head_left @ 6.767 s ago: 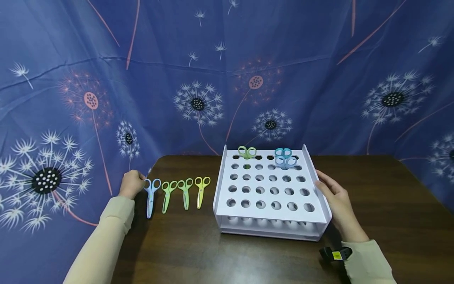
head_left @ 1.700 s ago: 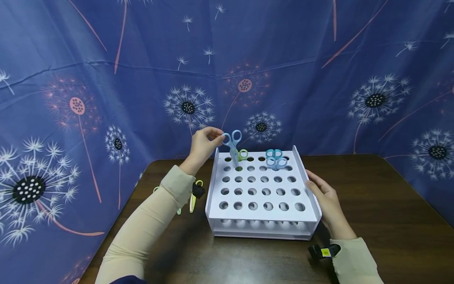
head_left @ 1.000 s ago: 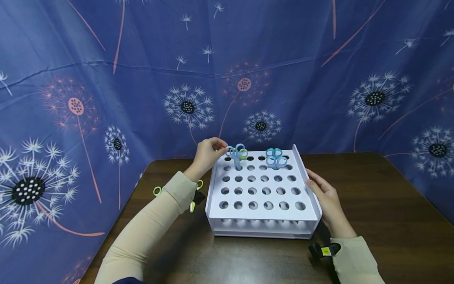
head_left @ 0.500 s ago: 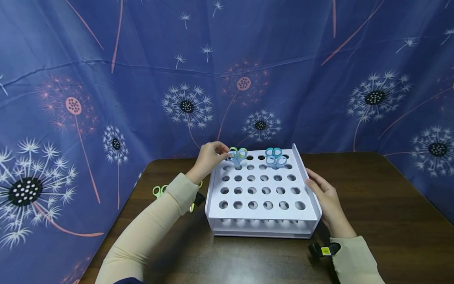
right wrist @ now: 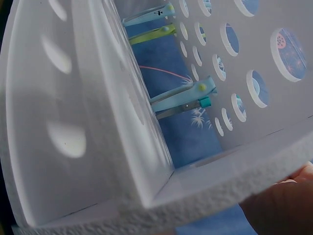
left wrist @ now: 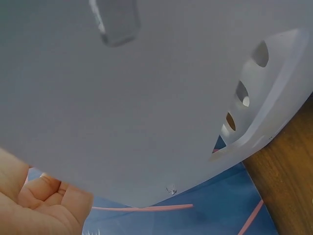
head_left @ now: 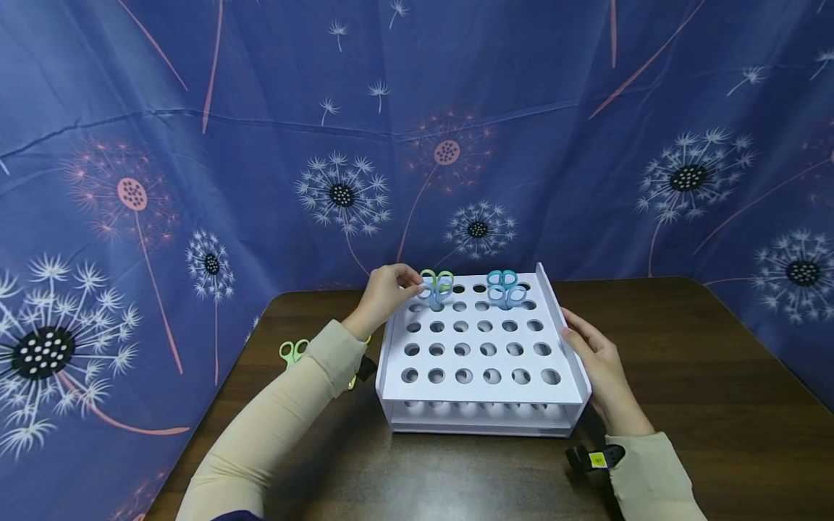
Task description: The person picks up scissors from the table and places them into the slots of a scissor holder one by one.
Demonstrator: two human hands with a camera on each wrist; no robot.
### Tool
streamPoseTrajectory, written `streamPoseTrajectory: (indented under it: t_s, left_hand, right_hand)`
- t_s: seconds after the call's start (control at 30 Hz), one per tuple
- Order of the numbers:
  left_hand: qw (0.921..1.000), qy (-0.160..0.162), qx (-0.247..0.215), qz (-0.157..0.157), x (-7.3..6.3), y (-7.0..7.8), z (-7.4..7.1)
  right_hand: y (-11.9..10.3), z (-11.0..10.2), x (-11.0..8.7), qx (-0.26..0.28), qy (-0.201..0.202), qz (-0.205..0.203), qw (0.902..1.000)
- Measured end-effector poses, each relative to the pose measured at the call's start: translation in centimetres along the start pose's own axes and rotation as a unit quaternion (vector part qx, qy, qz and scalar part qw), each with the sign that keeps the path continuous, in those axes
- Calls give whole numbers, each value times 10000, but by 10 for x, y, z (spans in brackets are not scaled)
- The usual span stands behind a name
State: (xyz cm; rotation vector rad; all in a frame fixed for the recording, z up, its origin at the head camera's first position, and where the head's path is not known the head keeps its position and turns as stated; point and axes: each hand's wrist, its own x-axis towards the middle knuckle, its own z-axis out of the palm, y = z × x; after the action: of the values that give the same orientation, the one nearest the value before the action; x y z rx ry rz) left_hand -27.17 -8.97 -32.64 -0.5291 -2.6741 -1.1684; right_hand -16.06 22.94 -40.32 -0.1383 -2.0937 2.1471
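My left hand [head_left: 387, 295] pinches a handle loop of the light-blue scissors [head_left: 435, 297], which stand in a hole near the back left of the white rack [head_left: 482, 393]. Just behind them, green-handled scissors [head_left: 447, 276] stand in the rack. In the right wrist view, the blue blades [right wrist: 151, 15] hang beside the green ones [right wrist: 154, 34] under the top board. My right hand [head_left: 606, 365] rests against the rack's right side panel, fingers fairly straight. In the left wrist view, the left fingers [left wrist: 58, 198] are bent beyond the rack's side panel.
Teal scissors [head_left: 502, 277] and pale-blue scissors [head_left: 508, 295] stand in the rack's back right holes. Green scissors [head_left: 291, 350] and yellow scissors [head_left: 352, 381] lie on the brown table [head_left: 704, 376], partly hidden by the left sleeve. A blue dandelion-print cloth [head_left: 554, 130] hangs behind.
My left hand has carried the light-blue scissors from the table's left to the rack and lowered them blades first into a hole. The right hand has stayed at the rack's side.
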Motion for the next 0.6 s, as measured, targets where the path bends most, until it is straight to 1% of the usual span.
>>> streamPoseTrajectory:
  t_s: [0.23, 0.6]
  left_hand:
    - [9999, -59, 77, 44, 0, -2, 2]
    - [9999, -98, 130, 12, 1, -3, 6]
  right_hand:
    - [0, 0, 0, 14, 13, -16, 10000]
    - [1, 0, 1, -11, -19, -38, 10000]
